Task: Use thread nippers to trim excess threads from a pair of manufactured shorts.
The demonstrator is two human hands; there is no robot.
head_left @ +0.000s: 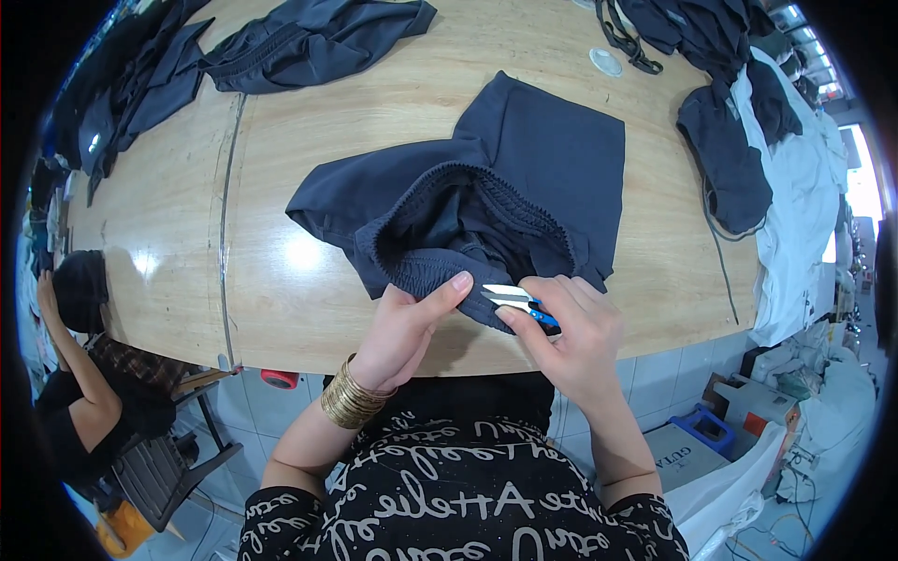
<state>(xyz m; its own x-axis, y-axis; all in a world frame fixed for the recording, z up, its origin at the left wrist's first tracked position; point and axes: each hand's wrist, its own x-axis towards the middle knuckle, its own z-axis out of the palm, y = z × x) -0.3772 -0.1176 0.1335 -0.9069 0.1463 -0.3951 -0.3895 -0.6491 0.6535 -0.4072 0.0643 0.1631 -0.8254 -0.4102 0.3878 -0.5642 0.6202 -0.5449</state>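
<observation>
blk top, l hand tight on garment, r hand round snips, tips l, long axis ~crosswise

A: What lay on your wooden bench?
B: A dark elastic-waisted garment lay before you, a second garment beyond it, dark clothes at far left, and a pale disc toward far right.

Wooden table, dark chair, tiled floor

Garment — smooth, matt cloth.
</observation>
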